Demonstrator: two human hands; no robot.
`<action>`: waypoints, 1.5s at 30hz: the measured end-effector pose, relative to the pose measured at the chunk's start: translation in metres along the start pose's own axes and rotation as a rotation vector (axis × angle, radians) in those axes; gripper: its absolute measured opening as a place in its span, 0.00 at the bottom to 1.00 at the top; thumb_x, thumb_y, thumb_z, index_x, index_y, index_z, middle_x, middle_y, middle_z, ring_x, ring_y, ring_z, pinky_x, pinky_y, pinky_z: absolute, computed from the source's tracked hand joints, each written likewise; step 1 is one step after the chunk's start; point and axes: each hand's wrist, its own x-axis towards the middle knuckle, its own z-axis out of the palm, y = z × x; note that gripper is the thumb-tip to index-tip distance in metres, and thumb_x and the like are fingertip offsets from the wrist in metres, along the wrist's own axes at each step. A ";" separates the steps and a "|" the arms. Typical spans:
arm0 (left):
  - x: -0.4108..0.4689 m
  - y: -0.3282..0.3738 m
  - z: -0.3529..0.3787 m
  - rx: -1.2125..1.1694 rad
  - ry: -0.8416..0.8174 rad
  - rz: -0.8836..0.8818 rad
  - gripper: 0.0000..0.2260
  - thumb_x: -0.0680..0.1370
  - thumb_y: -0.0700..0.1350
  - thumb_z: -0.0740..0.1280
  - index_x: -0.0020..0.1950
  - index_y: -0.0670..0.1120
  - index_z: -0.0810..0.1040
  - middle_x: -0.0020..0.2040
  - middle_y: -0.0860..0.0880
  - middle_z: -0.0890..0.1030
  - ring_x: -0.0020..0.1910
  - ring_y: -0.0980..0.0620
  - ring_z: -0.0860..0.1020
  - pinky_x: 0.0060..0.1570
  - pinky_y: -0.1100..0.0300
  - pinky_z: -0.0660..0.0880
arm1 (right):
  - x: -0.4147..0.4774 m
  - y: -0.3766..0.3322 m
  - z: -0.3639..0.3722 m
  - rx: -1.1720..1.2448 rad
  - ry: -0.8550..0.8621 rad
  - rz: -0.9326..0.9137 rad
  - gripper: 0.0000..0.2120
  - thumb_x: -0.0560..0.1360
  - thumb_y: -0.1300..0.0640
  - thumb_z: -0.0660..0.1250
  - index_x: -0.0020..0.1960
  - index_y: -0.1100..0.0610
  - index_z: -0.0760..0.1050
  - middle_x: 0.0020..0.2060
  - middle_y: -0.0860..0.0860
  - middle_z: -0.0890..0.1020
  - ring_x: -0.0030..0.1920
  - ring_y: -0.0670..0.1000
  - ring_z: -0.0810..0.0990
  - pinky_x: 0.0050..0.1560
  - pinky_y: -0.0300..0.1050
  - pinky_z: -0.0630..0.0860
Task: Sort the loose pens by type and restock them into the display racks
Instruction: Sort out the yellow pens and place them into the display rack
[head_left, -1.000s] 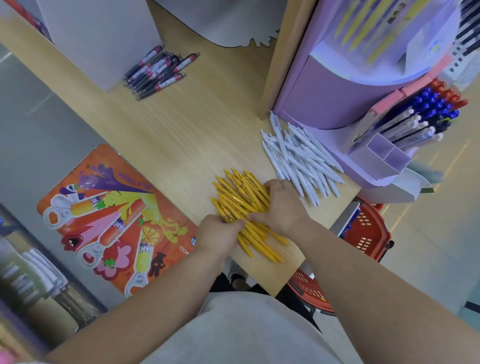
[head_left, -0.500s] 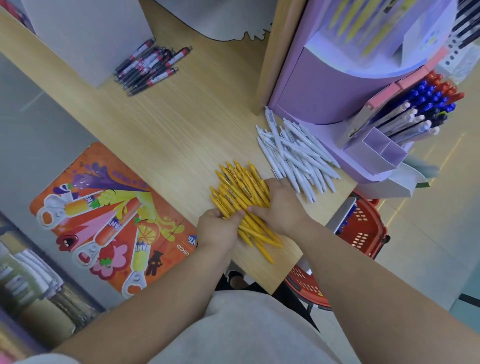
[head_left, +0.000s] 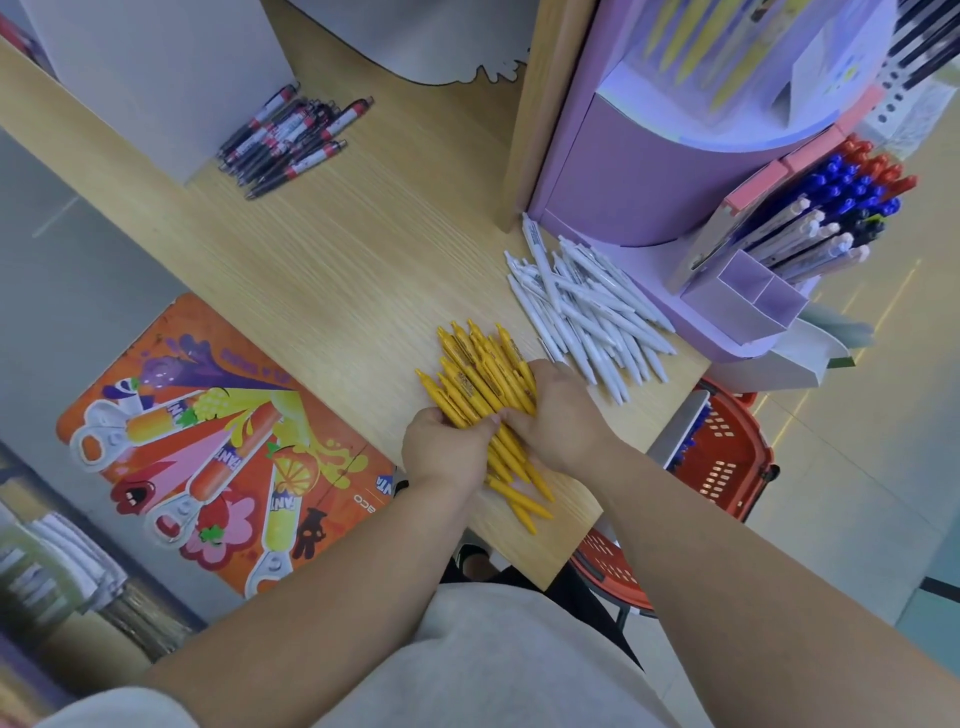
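While left hand (head_left: 442, 453) and right hand (head_left: 558, 422) grip the yellow pens (head_left: 480, 374) at the front edge of the tabletop (head_left: 337, 260), the purple rack (head_left: 737, 312) at its right corner holds white, blue and red pens (head_left: 836, 202).

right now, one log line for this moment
left hand: grips yellow pens | right hand: grips yellow pens | white pens: loose beside rack | dark pens: piled farther back

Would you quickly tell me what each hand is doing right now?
Left hand: grips the yellow pens.
Right hand: grips the same yellow pens from the other side.
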 end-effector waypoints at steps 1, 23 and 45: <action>0.001 0.000 0.001 0.004 0.003 0.006 0.09 0.68 0.48 0.79 0.41 0.48 0.81 0.39 0.49 0.85 0.39 0.48 0.84 0.44 0.46 0.83 | 0.000 0.001 0.000 0.004 0.006 0.001 0.22 0.74 0.47 0.72 0.62 0.57 0.72 0.52 0.54 0.73 0.53 0.55 0.73 0.50 0.47 0.70; 0.019 0.037 -0.030 -0.076 -0.074 0.096 0.12 0.77 0.40 0.67 0.61 0.49 0.76 0.47 0.52 0.82 0.43 0.55 0.80 0.44 0.61 0.77 | -0.004 -0.003 -0.013 -0.049 0.075 0.018 0.14 0.76 0.51 0.70 0.54 0.59 0.72 0.48 0.52 0.71 0.45 0.50 0.70 0.42 0.42 0.63; 0.021 0.039 -0.024 0.040 -0.171 0.140 0.06 0.77 0.42 0.71 0.47 0.54 0.77 0.43 0.53 0.79 0.41 0.55 0.80 0.45 0.56 0.78 | -0.001 0.005 -0.020 -0.189 0.080 0.050 0.16 0.78 0.49 0.68 0.56 0.58 0.67 0.44 0.51 0.71 0.40 0.51 0.71 0.30 0.42 0.61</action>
